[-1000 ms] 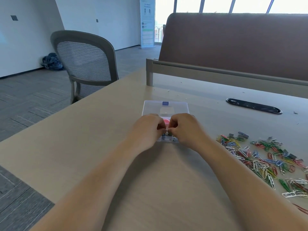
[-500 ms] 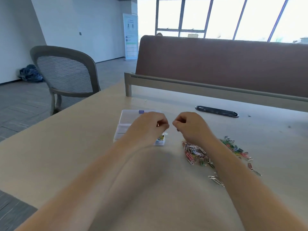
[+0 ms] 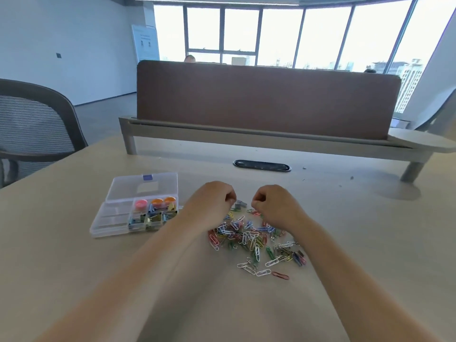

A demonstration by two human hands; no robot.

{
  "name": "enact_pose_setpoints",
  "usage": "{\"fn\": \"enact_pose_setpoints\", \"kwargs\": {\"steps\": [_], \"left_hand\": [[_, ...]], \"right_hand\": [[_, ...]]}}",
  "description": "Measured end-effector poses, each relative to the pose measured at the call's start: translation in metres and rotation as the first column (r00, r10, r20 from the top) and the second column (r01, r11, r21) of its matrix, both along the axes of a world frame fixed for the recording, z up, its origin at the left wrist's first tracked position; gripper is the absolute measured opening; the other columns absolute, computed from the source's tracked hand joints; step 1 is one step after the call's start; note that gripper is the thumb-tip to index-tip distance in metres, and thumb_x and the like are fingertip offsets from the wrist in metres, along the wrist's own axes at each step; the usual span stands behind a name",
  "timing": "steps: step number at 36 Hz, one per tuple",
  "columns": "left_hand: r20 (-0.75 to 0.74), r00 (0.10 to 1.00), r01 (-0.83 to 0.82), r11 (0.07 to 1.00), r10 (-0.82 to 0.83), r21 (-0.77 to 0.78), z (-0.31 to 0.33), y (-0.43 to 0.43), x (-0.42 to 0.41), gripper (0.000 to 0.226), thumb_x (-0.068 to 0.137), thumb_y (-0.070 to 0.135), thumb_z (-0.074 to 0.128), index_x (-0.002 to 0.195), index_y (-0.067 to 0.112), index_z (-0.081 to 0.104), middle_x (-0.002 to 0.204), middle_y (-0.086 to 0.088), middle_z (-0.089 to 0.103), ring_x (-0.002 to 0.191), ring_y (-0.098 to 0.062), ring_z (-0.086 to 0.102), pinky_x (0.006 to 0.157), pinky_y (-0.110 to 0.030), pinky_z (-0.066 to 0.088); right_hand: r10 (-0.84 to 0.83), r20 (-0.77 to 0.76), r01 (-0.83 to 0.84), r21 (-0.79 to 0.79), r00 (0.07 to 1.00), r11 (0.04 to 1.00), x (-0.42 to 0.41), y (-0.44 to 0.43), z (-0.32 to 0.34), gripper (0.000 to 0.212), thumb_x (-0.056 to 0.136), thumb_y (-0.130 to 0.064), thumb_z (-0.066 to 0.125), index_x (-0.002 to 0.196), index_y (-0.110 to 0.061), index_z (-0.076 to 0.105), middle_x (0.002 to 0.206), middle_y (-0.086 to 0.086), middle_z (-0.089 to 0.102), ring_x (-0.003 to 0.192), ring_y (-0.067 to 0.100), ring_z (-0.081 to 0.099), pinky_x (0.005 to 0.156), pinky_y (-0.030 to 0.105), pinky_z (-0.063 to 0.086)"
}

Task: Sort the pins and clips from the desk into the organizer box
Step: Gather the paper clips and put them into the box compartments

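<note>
Far left on the pale desk (image 3: 74, 280): clear plastic organizer box (image 3: 118, 218), lid open, right cells holding clips. Left hand (image 3: 209, 206) then right hand (image 3: 274, 206), both curled; contents impossible to tell. Glossy wire paper clips (image 3: 249, 239) heaped just beneath, nearer both hands than the box

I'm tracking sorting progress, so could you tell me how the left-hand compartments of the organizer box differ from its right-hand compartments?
In the organizer box, the left-hand compartments look clear and empty, while the right-hand compartments hold coloured items. The left ones appear as long, wide slots; the right ones are smaller, squarer cells. The left ones sit farther from the paper clip pile; the right ones sit nearer it. Both share the same transparent plastic and lie under the opened lid.
</note>
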State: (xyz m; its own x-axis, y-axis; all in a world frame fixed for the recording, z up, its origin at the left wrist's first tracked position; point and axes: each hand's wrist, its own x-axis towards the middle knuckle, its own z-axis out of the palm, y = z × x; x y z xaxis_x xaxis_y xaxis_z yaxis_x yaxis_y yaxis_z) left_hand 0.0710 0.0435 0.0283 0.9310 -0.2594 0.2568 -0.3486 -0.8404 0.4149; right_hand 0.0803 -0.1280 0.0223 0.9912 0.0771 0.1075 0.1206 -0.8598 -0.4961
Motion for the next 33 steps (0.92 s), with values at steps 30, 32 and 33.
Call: {"fn": "enact_pose_setpoints", "kwargs": {"steps": [30,32,33], "left_hand": [[-0.095,0.995,-0.036,0.998,0.041,0.054,-0.032,-0.005,0.056,0.005,0.093,0.022,0.058,0.096,0.021,0.061,0.101,0.000,0.064,0.090,-0.017,0.055,0.076,-0.030,0.044],[-0.078,0.996,-0.042,0.999,0.045,0.035,-0.031,-0.006,0.055,0.005,0.094,0.021,0.057,0.097,0.021,0.061,0.102,0.000,0.065,0.089,-0.015,0.055,0.076,-0.028,0.042],[-0.070,0.997,-0.039,0.999,0.041,0.032,-0.030,-0.007,0.055,0.009,0.094,0.020,0.056,0.100,0.021,0.063,0.104,-0.001,0.065,0.090,-0.015,0.055,0.077,-0.027,0.042]], "right_hand": [[0.170,-0.060,-0.180,-0.265,0.984,0.947,0.050,0.013,-0.015,0.018,0.089,-0.016,0.061,0.104,-0.019,0.070,0.107,0.001,0.068,0.099,0.020,0.061,0.089,0.036,0.052],[0.178,-0.061,-0.187,-0.261,0.982,0.947,0.049,0.013,-0.013,0.020,0.091,-0.015,0.058,0.107,-0.019,0.068,0.112,0.001,0.067,0.103,0.020,0.060,0.092,0.037,0.050],[0.178,-0.058,-0.187,-0.257,0.982,0.948,0.049,0.012,-0.013,0.021,0.092,-0.015,0.057,0.109,-0.019,0.068,0.114,0.001,0.067,0.104,0.020,0.060,0.093,0.037,0.050]]}}
